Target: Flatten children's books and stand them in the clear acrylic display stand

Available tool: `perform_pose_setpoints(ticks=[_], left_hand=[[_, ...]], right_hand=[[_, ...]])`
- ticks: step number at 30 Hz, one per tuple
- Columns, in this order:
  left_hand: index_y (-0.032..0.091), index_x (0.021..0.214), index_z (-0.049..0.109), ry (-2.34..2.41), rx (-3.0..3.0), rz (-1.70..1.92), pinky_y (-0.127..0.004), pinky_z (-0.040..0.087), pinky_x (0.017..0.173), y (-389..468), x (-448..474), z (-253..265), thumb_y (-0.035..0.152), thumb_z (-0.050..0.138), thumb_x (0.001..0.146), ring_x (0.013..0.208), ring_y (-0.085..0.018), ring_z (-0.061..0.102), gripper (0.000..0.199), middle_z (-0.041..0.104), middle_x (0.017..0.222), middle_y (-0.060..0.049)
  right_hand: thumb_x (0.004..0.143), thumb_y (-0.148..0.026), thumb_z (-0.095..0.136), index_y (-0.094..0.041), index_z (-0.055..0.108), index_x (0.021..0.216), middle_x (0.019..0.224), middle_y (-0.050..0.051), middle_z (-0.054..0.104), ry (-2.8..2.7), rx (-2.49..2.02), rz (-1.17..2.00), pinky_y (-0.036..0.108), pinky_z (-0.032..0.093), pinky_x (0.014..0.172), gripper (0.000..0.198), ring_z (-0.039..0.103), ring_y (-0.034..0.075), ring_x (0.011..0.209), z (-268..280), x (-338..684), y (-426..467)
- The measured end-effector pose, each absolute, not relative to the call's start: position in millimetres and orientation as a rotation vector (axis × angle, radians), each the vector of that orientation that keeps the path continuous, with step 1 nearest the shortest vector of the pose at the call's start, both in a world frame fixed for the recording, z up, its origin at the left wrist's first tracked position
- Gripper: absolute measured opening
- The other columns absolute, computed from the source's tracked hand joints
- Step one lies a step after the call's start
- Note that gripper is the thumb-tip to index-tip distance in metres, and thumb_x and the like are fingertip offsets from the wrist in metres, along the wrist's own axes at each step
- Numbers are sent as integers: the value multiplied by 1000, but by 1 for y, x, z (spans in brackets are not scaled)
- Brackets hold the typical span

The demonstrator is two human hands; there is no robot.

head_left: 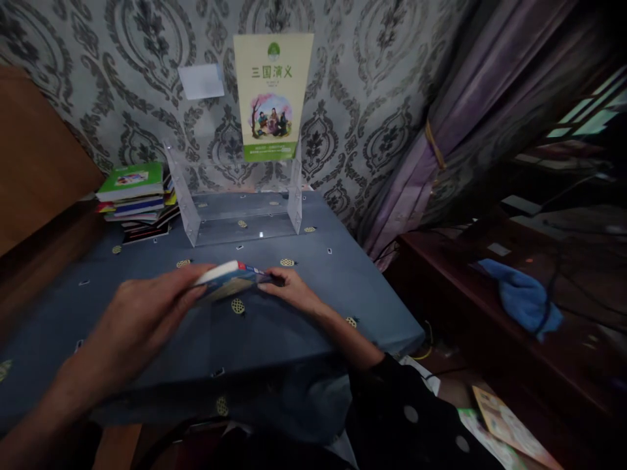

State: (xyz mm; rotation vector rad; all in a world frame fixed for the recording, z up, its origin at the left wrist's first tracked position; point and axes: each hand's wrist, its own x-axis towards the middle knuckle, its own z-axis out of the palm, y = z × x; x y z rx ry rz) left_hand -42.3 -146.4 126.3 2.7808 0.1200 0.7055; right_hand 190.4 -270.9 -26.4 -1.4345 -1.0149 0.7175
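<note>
Between my two hands a book (230,281) is held tilted above the table, its white page edge and a dark blue cover showing. The fingers of my left hand (142,313) pinch its left end. At the opposite end, my right hand (289,287) grips it between thumb and fingers. Beyond the book stands a clear acrylic rack (189,196) with transparent side walls and steps. A pale book with a green lower band (274,98) appears upright above the rack's right side; what supports it is unclear.
A stack of books (137,196) with a green one on top sits at the table's back left. The blue pineapple-print tablecloth (313,320) covers the table. Right of it are a purple curtain (416,163) and a dark cabinet with a blue cloth (524,300). Papers (509,424) lie low at right.
</note>
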Motion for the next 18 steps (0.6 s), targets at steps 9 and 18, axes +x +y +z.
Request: perform_pose_setpoints(ticks=[9, 18], left_hand=[[24, 108, 71, 563, 1883, 729, -27, 55, 53, -89, -1, 123, 50, 73, 76, 63, -19, 66, 41, 73, 79, 0], [12, 123, 63, 746, 2464, 482, -50, 44, 108, -47, 27, -26, 45, 53, 83, 124, -33, 59, 53, 67, 127, -17]], right_hand=[[69, -51, 80, -19, 70, 89, 67, -3, 63, -806, -1329, 471, 22, 39, 46, 39, 48, 8, 49, 25, 229, -272], [81, -18, 69, -19, 72, 100, 101, 7, 72, -1149, -2068, 89, 35, 49, 87, 19, 64, 23, 97, -26, 240, -257]])
